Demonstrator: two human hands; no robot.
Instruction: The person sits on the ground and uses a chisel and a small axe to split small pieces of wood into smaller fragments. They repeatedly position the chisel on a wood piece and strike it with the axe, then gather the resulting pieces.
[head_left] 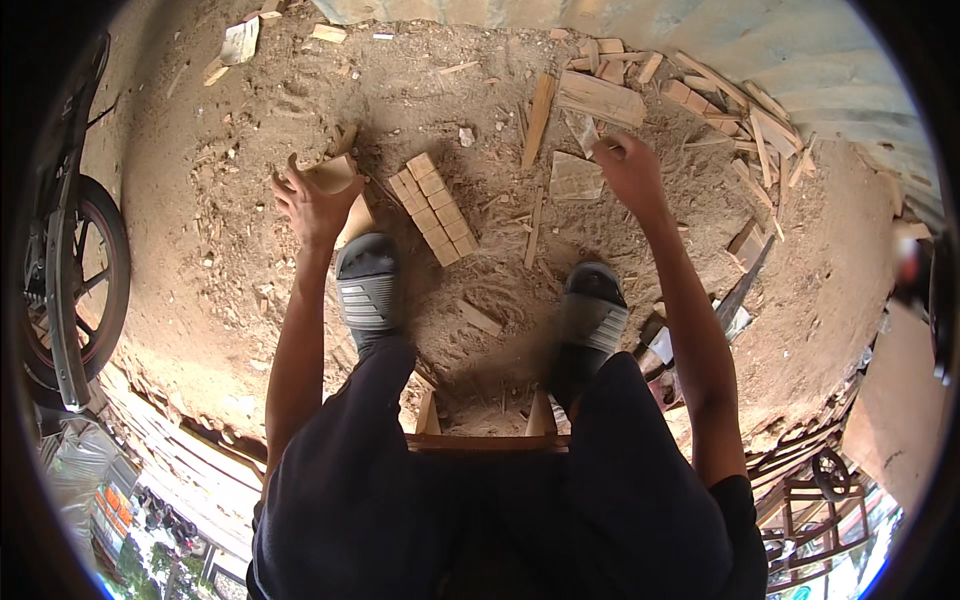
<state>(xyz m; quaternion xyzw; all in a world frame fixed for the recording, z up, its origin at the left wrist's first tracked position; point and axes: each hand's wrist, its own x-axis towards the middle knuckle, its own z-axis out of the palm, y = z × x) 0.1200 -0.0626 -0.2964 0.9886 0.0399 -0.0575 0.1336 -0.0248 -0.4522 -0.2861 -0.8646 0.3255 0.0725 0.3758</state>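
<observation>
My left hand (308, 212) curves around a light-brown wooden block (333, 174), thumb on one side and fingers on the other. Beneath it, a longer pale wood piece (357, 220) lies beside my left foot. Right of that hand, small wooden blocks (435, 210) sit packed together in neat rows on the dirt. My right hand (632, 175) is raised at the right with its fingers curled into a pinch. What it grips, if anything, is hidden. A pale, thin piece (580, 130) shows by its fingertips, with a flat square board (576, 177) below.
Wood offcuts (705, 105) pile along the corrugated metal wall (780, 50) at the far right. A long plank (538, 120) and scraps lie on the dirt floor. A motorcycle wheel (95, 285) stands at the left. My sandalled feet (368, 290) flank the middle ground.
</observation>
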